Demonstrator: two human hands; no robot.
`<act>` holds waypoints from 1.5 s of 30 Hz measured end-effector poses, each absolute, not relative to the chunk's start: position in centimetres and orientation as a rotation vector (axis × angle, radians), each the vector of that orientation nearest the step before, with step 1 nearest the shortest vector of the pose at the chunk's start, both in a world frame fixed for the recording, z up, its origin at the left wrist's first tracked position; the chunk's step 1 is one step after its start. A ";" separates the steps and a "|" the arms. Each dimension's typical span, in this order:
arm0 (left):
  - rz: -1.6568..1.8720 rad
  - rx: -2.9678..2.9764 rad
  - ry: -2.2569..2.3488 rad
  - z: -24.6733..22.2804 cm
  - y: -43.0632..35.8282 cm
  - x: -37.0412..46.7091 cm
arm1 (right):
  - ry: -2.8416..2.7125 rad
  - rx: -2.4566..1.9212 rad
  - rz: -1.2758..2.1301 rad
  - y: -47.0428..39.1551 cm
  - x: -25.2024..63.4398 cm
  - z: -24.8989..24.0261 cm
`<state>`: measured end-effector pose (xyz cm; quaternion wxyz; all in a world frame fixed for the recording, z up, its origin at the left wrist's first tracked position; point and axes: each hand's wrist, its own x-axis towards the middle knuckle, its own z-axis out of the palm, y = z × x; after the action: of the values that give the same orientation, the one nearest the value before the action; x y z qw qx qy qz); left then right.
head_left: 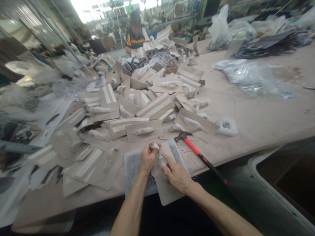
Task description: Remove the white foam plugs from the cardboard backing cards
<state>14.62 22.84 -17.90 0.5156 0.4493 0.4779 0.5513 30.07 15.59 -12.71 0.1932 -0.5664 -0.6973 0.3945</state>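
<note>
A flat beige panel (169, 191) with a handle (161, 160) in white wrapping lies tilted over a grey slab (134, 167) at the table's front edge. My right hand (176, 173) is closed on that handle, its index finger stretched along the wrapping. Between the fingers of my left hand (148, 159) is a white round-ended piece (154, 145), just above the handle; whether the two are joined I cannot tell. To the right of the panel rests a claw hammer (197, 152) with a red and black grip, its end reaching past the table edge.
Many similar panels with wrapped handles (145, 130) are heaped ahead and to the left. Small pale bits (188, 154) lie by the hammer head. A white container (226, 127) of small dark pieces and clear plastic bags (253, 78) are at right. Another person (135, 36) is behind the heap.
</note>
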 end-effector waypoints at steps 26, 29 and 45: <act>1.270 1.433 1.353 -18.7 22.5 15.3 | -1.186 -1.879 1.751 17.7 43.3 -12.0; 1.256 1.457 1.327 -18.3 22.3 15.1 | -1.154 -1.727 1.780 16.9 42.1 -9.2; 1.196 1.529 1.271 -17.9 22.2 15.0 | -2.033 -1.468 0.167 18.1 37.4 -1.1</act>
<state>14.96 22.24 -17.89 0.3994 0.6040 0.5023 0.4725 37.37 18.06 -1.09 0.3090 -0.5554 -0.7694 0.0632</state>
